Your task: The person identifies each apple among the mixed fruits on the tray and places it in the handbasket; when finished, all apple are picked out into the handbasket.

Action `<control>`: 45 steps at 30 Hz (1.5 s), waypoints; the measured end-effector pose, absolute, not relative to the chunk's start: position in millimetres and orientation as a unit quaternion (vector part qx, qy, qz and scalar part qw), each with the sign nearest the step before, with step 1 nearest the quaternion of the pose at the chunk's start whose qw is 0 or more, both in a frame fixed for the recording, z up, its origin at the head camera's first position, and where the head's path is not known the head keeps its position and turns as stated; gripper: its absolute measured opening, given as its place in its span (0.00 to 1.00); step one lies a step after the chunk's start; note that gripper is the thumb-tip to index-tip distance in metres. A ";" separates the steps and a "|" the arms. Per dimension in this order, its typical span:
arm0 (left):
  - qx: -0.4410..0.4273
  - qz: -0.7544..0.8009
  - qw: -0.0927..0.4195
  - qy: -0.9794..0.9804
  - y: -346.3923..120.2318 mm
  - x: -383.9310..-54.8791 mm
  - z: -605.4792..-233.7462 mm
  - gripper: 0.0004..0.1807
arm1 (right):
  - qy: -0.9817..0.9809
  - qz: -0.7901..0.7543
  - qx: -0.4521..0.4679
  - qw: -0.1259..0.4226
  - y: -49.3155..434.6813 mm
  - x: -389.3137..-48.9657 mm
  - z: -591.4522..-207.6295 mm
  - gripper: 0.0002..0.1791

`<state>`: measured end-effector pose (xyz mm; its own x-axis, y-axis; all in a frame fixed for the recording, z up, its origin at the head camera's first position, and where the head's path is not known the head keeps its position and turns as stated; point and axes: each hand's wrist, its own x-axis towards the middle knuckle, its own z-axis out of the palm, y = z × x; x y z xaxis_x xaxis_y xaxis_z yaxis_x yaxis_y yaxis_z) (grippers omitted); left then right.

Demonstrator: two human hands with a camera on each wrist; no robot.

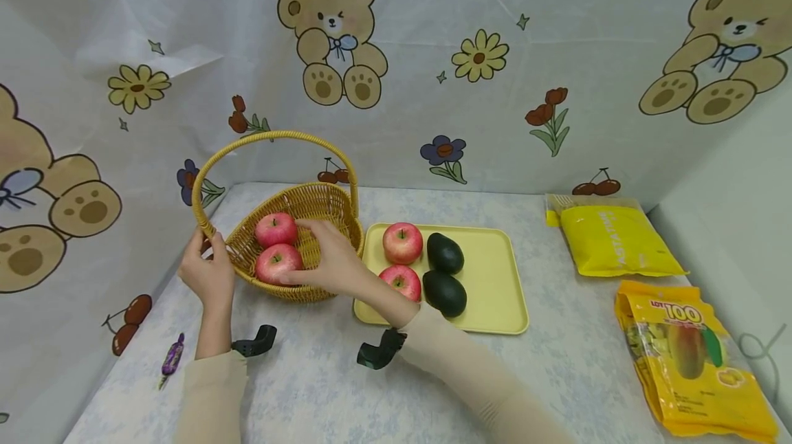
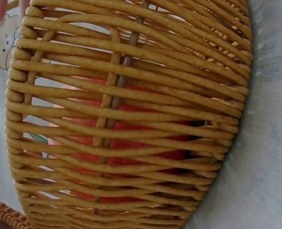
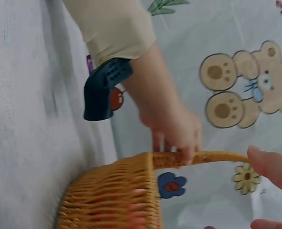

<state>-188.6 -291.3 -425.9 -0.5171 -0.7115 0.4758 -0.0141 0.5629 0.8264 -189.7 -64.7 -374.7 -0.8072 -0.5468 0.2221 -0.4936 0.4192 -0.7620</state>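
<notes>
A wicker basket (image 1: 312, 200) with a tall arched handle (image 1: 275, 136) stands on the left of the table. Two red apples, an upper one (image 1: 276, 229) and a lower one (image 1: 278, 263), lie inside it. My left hand (image 1: 209, 269) grips the handle near its left base. Over the basket's right side, my right hand (image 1: 331, 258) has thumb and fingers spread beside the apples; whether it touches them I cannot tell. In the right wrist view its fingers (image 3: 274, 169) stand apart. Through the weave (image 2: 131, 109) in the left wrist view, red apple skin shows.
Right of the basket, a yellow tray (image 1: 491, 279) carries two more apples (image 1: 403, 243) and two dark green avocados (image 1: 445, 253). Two yellow packets, one plain (image 1: 619, 241) and one with a mango picture (image 1: 693, 361), lie far right. A purple-wrapped candy (image 1: 172, 359) lies front left.
</notes>
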 end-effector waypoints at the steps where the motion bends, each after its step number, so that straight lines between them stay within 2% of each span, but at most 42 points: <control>1: 0.235 -0.403 0.432 -0.772 -291.3 -188.7 -425.7 0.15 | 0.840 -0.443 -0.311 0.024 -58.0 -187.0 -370.6 0.47; 11: 0.233 -0.408 0.430 -0.771 -289.9 -187.6 -424.2 0.15 | 0.835 -0.463 -0.297 -0.004 15.1 -174.1 -354.1 0.51; 24: 0.230 -0.412 0.429 -0.770 -291.0 -186.8 -424.5 0.14 | 0.843 -0.479 -0.235 -0.066 97.4 -174.6 -367.7 0.52; 29: 0.231 -0.412 0.429 -0.770 -291.0 -187.2 -424.9 0.15 | 0.849 -0.482 -0.210 -0.054 110.4 -173.7 -377.8 0.52; 45: 0.228 -0.418 0.429 -0.768 -291.8 -187.5 -426.3 0.15 | 0.847 -0.481 -0.227 -0.028 112.9 -181.6 -402.7 0.56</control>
